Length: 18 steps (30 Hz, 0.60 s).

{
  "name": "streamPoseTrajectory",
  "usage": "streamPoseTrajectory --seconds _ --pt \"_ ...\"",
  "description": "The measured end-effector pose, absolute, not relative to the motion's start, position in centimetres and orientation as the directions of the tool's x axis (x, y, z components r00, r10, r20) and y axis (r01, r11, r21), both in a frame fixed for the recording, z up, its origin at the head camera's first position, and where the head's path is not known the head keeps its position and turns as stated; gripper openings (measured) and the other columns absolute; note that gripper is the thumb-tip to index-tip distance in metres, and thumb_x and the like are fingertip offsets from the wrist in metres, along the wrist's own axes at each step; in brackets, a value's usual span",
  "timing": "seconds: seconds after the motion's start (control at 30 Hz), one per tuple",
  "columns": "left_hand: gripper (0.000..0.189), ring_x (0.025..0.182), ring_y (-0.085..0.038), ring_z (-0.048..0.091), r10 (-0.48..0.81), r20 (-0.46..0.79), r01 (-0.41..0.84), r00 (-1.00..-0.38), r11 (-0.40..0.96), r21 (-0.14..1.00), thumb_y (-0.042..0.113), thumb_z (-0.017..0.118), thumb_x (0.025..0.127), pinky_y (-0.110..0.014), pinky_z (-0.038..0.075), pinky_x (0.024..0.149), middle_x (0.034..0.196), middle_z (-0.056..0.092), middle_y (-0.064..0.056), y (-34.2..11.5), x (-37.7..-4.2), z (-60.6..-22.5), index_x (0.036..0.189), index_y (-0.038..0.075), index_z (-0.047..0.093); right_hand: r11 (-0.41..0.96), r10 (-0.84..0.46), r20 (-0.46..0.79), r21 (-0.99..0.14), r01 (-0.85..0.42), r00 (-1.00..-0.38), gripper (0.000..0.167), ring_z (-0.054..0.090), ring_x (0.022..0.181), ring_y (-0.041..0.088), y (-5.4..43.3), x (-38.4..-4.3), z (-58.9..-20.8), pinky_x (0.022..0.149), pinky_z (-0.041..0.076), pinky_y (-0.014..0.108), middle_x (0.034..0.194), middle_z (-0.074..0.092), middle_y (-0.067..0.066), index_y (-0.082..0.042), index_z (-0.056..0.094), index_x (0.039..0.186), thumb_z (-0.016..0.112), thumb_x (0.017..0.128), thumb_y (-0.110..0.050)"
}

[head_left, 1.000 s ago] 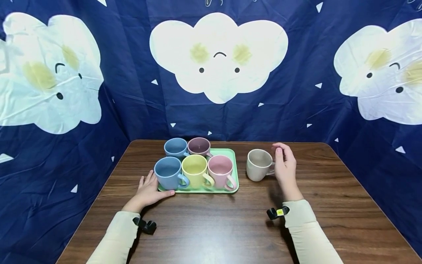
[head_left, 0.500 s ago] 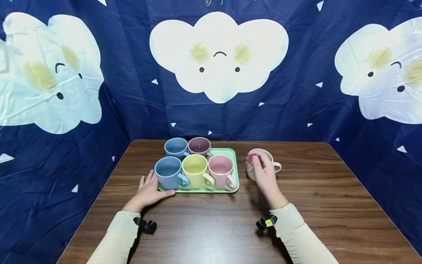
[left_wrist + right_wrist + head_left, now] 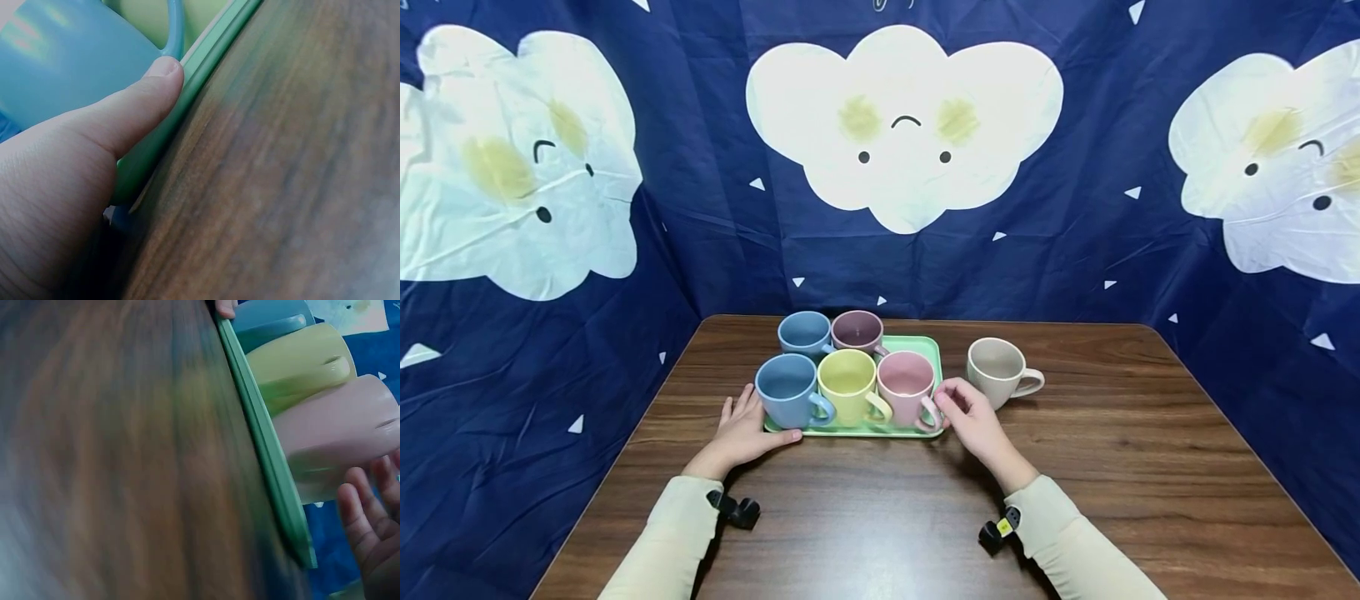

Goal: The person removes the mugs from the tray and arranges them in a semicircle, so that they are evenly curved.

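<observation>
On the left, my left hand lies at the near corner of a light green tray, fingers spread beside the front blue mug. Its thumb runs along the tray's rim in the left wrist view. My right hand is at the tray's right end, fingertips right at the handle of the pink mug. Seen from the right wrist, its fingers are loosely bent and not wrapped round anything. Between the blue and pink mugs stands a yellow mug.
Behind the front row, another blue mug and a purple mug stand side by side. A beige mug is upright on the wooden table, right of the tray, its handle pointing right. A blue cloud-print cloth hangs behind.
My right hand has moved left and nearer, from the beige mug's handle, across its front, to the pink mug. My left hand and the mugs stay put.
</observation>
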<state>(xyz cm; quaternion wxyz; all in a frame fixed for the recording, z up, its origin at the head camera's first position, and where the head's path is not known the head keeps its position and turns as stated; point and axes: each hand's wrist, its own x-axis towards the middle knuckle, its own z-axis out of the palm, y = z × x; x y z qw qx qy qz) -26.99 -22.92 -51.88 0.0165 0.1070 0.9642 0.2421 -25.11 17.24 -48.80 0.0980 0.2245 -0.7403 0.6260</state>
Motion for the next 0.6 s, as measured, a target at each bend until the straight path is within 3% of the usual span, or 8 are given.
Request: streamPoseTrajectory --seconds 0.13,0.27,0.37,0.6 --pt "0.12 0.151 -0.05 0.006 0.217 0.019 0.2 -0.976 0.859 0.47 0.069 0.07 0.081 -0.072 -0.003 0.114 0.165 0.016 -0.027 -22.8 -27.0 -51.7 0.161 -0.001 0.014 0.112 -0.274 0.389 -0.895 -0.432 -0.879 0.012 0.061 0.072 0.011 17.0 -25.1 -49.3 0.063 0.054 0.027 0.088 0.062 0.006 0.005 0.06 0.102 0.068 0.093 0.004" --pt "0.119 0.151 -0.05 0.005 0.216 0.022 0.2 -0.976 0.856 0.476 0.069 0.07 0.081 -0.072 -0.004 0.114 0.165 0.016 -0.027 -22.8 -27.0 -51.7 0.161 0.0 0.015 0.255 -0.258 0.391 -0.855 -0.452 -0.884 0.02 0.062 0.075 0.011 17.0 -25.0 -49.7 0.066 0.053 0.025 0.087 0.066 0.001 -0.007 0.064 0.1 0.079 0.087 -0.008" --pt "0.119 0.151 -0.051 0.006 0.214 0.022 0.198 -0.977 0.858 0.474 0.068 0.071 0.081 -0.073 -0.003 0.114 0.164 0.017 -0.027 -22.9 -26.9 -51.7 0.16 -0.001 0.015 0.362 -0.267 0.43 -0.785 -0.503 -0.862 0.018 0.062 0.071 0.011 17.0 -25.1 -49.8 0.063 0.053 0.025 0.085 0.067 -0.002 -0.013 0.065 0.1 0.078 0.088 -0.014" --pt "0.119 0.151 -0.051 0.008 0.217 0.028 0.204 -0.976 0.857 0.474 0.068 0.071 0.081 -0.073 -0.002 0.114 0.164 0.018 -0.027 -22.9 -26.9 -51.8 0.16 -0.001 0.016 0.457 -0.282 0.525 -0.663 -0.593 -0.803 0.012 0.063 0.073 0.008 18.1 -25.6 -50.0 0.065 0.055 0.028 0.09 0.07 0.001 -0.011 0.067 0.108 0.068 0.096 -0.011"
